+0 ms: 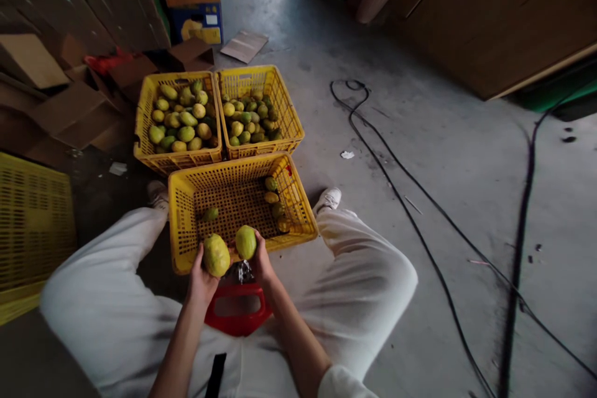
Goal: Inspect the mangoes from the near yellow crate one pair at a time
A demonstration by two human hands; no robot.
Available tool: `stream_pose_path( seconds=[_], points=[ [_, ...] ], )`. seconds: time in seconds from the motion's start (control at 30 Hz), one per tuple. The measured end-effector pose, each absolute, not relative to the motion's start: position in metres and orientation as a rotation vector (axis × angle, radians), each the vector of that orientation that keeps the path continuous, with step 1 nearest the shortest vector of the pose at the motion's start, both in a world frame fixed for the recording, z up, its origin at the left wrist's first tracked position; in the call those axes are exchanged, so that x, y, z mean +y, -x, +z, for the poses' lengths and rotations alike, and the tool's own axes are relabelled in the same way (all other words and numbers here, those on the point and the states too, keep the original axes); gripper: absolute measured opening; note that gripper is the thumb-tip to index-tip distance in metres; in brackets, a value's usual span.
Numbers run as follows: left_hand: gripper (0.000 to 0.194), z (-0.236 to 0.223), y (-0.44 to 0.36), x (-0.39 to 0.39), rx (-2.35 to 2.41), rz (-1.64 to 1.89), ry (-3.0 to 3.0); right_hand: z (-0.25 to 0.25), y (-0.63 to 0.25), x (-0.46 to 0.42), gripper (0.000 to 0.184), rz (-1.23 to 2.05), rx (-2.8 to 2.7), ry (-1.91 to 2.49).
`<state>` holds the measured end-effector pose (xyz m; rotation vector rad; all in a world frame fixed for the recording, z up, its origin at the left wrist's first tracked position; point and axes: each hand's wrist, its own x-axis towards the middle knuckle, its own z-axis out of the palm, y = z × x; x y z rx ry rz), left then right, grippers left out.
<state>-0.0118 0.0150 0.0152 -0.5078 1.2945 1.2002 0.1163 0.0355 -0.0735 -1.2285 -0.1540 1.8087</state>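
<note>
My left hand [203, 280] holds a large, slightly lumpy yellow-green fruit [217, 255], its fingers wrapped around the side and underneath. In my right hand [262, 261] is a smaller, smoother green fruit [245, 242]. Both hands are raised over the near rim of a yellow plastic crate [224, 189] between my legs. Inside that crate, several fruits [271, 198] line the right side, and one greenish fruit [210, 214] lies toward the left. The fruits' exact kind is unclear; they resemble mangoes or small papayas.
Behind stand two yellow crates, left [144, 99] and right [291, 115], holding several fruits each. A red plastic seat or handle [237, 326] is between my thighs. Another yellow crate [35, 224] and cardboard boxes [69, 112] are at left; black cables [415, 224] cross the floor.
</note>
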Motion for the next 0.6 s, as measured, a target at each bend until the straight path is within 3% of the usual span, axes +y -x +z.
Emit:
stream_pose_path(
  seconds=[0.17, 0.33, 0.6],
  points=[
    [0.04, 0.007, 0.015, 0.012, 1.325, 1.227, 0.506, -0.055, -0.124, 0.033, 0.057, 1.679, -0.261, 1.185],
    [0.042, 0.002, 0.013, 0.012, 1.37, 1.21, 0.473, -0.054, -0.127, 0.029, 0.062, 1.675, -0.368, 1.23],
    [0.015, -0.007, 0.007, 0.01, 1.429, 1.192, 0.407, -0.066, -0.123, 0.034, 0.041, 1.731, -0.389, 1.33]
  ],
)
